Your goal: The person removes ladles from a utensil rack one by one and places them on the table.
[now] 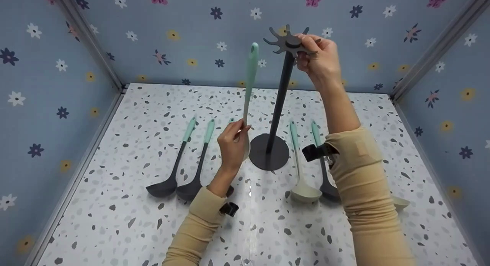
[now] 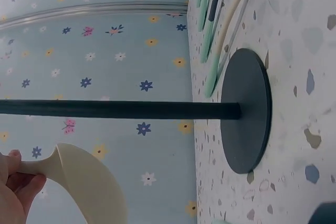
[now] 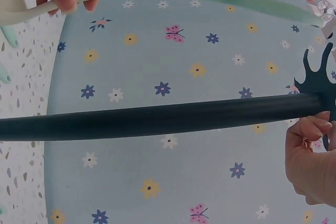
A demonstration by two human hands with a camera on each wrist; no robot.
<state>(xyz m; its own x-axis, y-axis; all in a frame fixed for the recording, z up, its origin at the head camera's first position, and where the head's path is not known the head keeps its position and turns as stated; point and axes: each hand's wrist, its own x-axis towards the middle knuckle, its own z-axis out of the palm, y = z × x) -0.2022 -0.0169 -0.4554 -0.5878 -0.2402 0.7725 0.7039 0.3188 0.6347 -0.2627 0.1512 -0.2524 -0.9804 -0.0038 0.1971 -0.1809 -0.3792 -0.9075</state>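
My left hand (image 1: 231, 145) pinches the neck of a cream ladle (image 2: 89, 182) and holds it upright, mint handle upward and bowl low. That ladle stands just left of a black utensil stand (image 1: 282, 93), which has a round base (image 1: 269, 155), a tall pole and a ring of curved hooks (image 1: 283, 42) on top. At the top, my right hand (image 1: 323, 59) grips the hooks on the right side, fingers close by the pole in the right wrist view. The pole leans slightly right in the head view. The hooks that show hold no utensils.
Left of the stand lie two dark ladles (image 1: 164, 187) with mint handles; another handle tip shows behind my left hand. To the right lie a cream ladle (image 1: 305, 193), a dark ladle (image 1: 328, 189) and a partly hidden cream bowl (image 1: 400, 203). Flowered panels (image 1: 210, 36) enclose the speckled table (image 1: 126, 151).
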